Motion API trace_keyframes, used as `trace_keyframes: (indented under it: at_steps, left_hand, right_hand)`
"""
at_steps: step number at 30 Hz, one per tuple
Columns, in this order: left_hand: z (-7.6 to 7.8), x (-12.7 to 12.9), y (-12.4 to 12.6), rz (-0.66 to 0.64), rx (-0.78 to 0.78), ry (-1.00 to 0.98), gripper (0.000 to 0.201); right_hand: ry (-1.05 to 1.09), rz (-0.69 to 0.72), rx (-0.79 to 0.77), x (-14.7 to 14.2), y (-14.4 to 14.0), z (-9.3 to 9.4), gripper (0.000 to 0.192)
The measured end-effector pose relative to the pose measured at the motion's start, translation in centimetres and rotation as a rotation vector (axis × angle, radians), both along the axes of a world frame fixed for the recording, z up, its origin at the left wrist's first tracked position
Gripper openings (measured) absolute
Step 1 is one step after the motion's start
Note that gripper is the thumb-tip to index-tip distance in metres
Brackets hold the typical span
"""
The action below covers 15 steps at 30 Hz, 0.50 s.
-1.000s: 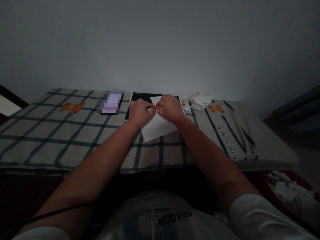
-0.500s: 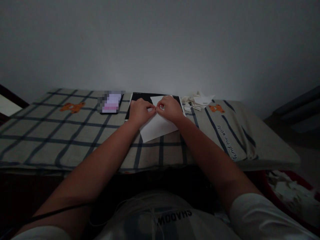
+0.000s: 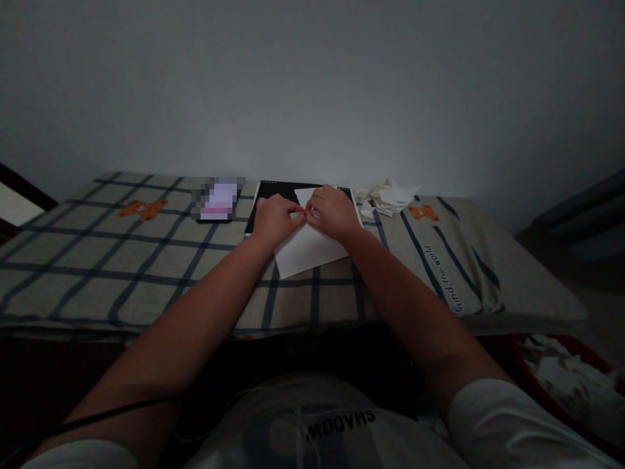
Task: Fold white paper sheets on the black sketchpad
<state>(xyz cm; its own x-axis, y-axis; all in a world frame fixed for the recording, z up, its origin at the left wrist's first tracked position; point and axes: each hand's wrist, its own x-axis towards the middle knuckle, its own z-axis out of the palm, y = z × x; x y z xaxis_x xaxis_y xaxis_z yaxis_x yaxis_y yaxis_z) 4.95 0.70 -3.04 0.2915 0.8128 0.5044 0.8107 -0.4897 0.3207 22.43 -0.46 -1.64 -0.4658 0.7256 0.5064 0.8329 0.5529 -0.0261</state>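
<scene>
Head view: dim light, a bed-like surface under a checked cloth (image 3: 146,260) fills the middle band of the frame, with a bare wall above it.
Left hand (image 3: 274,218): at centre frame, knuckles up, fingers curled down onto the white paper sheet (image 3: 305,251), thumb and forefinger pinching it at the point where both hands meet.
Right hand (image 3: 333,212): just right of the left hand, its fingertips touching those of the left, fingers bent and pressing the same sheet at its upper part.
Paper: lies tilted on the cloth, its lower corner pointing toward the bottom of the frame; its upper part is hidden under both hands, so any crease there cannot be made out.
Dark pad (image 3: 273,190): flat black board under the sheet's far end, mostly covered by hands and paper.
Blurred patch (image 3: 217,198): a pixelated object left of the pad; what it is cannot be told.
Paper heap (image 3: 388,195): pale folded pieces right of the hands, too small to tell shapes.
Lower right corner: more pale scraps (image 3: 566,374) in shadow, cut off by the frame edge.
</scene>
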Motion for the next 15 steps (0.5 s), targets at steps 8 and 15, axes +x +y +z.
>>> trace_keyframes:
  at_steps: [8, 15]
  left_hand:
    - [-0.21, -0.22, 0.28, -0.003, 0.014, -0.057, 0.020]
    - [-0.06, -0.16, 0.05, 0.007, -0.016, -0.084, 0.019]
  right_hand:
    - [0.277, -0.038, -0.114, -0.27, 0.90, -1.04, 0.017]
    - [0.138, -0.014, -0.063, 0.61, 0.60, -0.45, 0.020]
